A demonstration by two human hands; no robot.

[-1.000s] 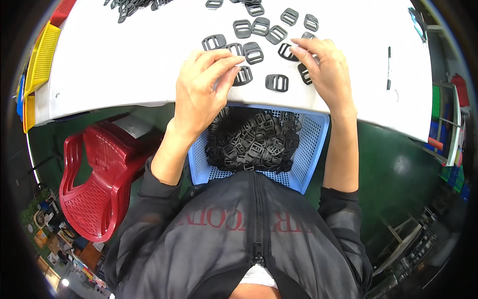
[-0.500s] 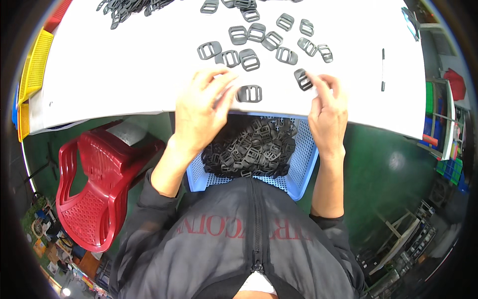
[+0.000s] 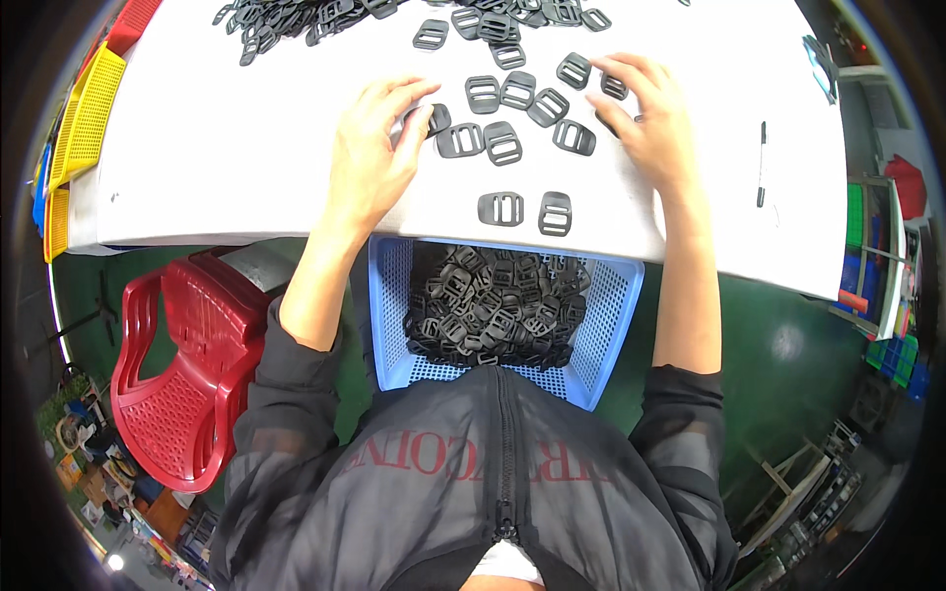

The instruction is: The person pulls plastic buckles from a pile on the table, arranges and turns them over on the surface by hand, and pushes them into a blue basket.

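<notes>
Black plastic strap buckles lie scattered on the white table (image 3: 236, 167). My left hand (image 3: 370, 158) is over the table, thumb and fingers apart, beside a buckle (image 3: 439, 120) that its thumb partly covers. Farther right, my right hand (image 3: 658, 128) reaches in with thumb and forefinger spread around another buckle (image 3: 613, 87), which does not look gripped. Close to the front edge, one buckle (image 3: 502, 209) and a second buckle (image 3: 555, 214) lie side by side. Several more rest between my hands, among them a buckle (image 3: 503, 144) at the centre.
Below the table edge, a blue perforated basket (image 3: 390, 315) holds a heap of buckles (image 3: 493, 305). A larger buckle pile (image 3: 296, 18) is at the far left. A pen (image 3: 762, 163) lies on the right. A red plastic chair (image 3: 192, 364) stands at the lower left.
The buckle that was at my right fingertips now lies near the front edge beside the other one. Both hands have moved away from that pair, farther across the table.
</notes>
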